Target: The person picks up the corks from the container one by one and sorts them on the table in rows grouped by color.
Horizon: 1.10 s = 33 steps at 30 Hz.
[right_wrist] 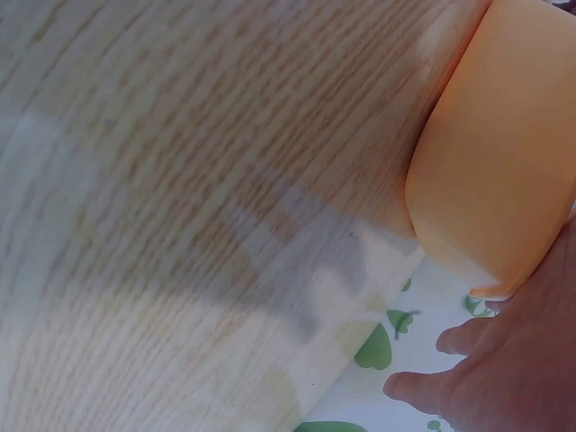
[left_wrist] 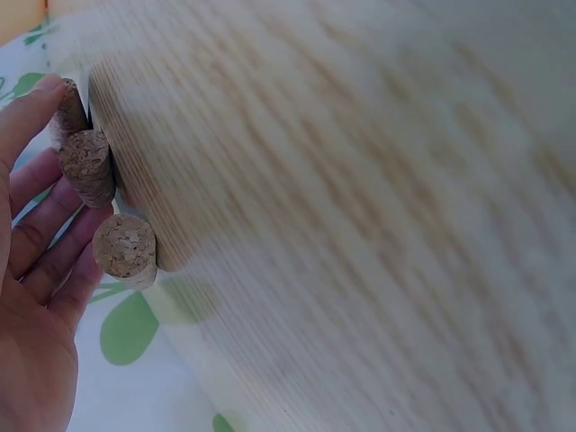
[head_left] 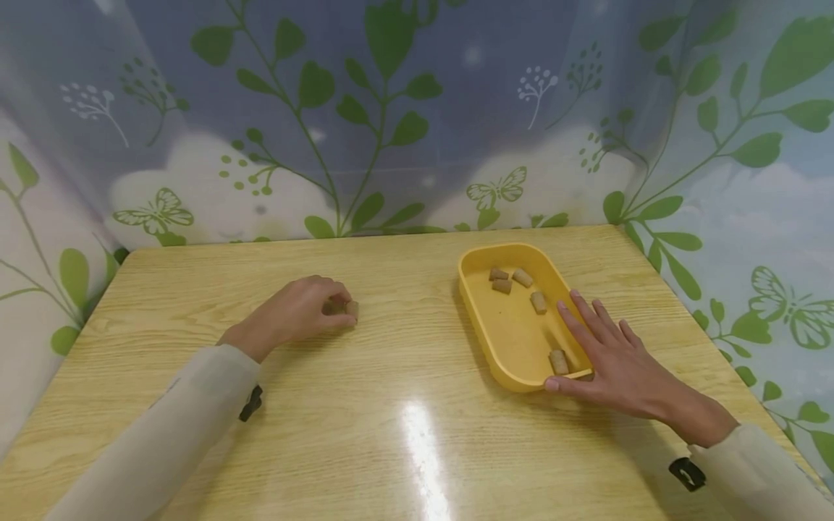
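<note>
My left hand (head_left: 302,310) is over the left part of the table, its thumb and fingertips about a small cork (head_left: 352,311). In the left wrist view, the thumb touches the farthest cork (left_wrist: 70,110). A middle cork (left_wrist: 87,168) and a nearer cork (left_wrist: 124,247) stand in a row with it, beside the fingers. My right hand (head_left: 615,365) rests spread on the right near corner of a yellow tray (head_left: 478,325), thumb on the near rim and fingers straight along the side. Several corks (head_left: 538,302) lie inside the tray.
The wooden table (head_left: 391,347) meets a leaf-patterned backdrop (head_left: 417,145) at its far edge and both sides. Another cork (head_left: 559,362) lies at the tray's near end, close to the right hand. Black straps (head_left: 687,474) hang beneath the wrists.
</note>
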### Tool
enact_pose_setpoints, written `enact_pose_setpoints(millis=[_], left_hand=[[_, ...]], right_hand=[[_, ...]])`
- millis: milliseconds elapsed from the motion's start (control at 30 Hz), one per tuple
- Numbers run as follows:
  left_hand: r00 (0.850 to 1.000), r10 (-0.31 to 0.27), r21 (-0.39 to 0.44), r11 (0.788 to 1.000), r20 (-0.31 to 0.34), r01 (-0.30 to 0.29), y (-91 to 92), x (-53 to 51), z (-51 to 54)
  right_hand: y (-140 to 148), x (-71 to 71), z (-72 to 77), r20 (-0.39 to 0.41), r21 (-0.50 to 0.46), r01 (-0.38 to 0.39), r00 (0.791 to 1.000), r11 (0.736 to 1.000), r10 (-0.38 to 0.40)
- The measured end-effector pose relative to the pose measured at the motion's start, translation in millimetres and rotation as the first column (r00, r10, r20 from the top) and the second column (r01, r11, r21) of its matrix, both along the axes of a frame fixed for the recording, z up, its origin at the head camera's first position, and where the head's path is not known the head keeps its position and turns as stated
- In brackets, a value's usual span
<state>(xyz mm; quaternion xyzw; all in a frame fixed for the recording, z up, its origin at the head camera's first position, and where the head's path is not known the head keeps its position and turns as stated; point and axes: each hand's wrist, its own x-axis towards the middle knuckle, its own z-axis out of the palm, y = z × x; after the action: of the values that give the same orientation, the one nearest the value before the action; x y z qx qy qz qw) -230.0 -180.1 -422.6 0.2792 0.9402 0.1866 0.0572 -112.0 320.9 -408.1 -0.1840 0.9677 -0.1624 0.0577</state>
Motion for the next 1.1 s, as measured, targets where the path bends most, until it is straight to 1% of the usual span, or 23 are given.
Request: enact_pose_setpoints(millis=[300,600,867,1100], left_hand=[[1.0,-0.005,0.007,1.0,0.001,0.005,0.3,-0.4,-2.7],[1.0,-0.008,0.019,1.0,0.003,0.007,0.3,-0.7,-2.8],[1.0,-0.006,0.018,1.0,0.015,0.005,0.6,0.3,-0.6],[1.0,0.009,0.021,1.0,0.025,-0.009,1.6,-0.2,0.6]], right_hand=[[0.1,-0.2,-0.8,-0.002,0.0,-0.005,1.0,1.0,0.005],[0.4,0.0,-0.7,0.003,-0.003,-0.004,1.0,1.0,0.004],[0.0,0.3,0.4,0.009,-0.009,-0.002,1.0,1.0,0.002],[0.1,-0.3,-0.4,0.008,-0.005,-0.001,1.0,1.0,0.001]])
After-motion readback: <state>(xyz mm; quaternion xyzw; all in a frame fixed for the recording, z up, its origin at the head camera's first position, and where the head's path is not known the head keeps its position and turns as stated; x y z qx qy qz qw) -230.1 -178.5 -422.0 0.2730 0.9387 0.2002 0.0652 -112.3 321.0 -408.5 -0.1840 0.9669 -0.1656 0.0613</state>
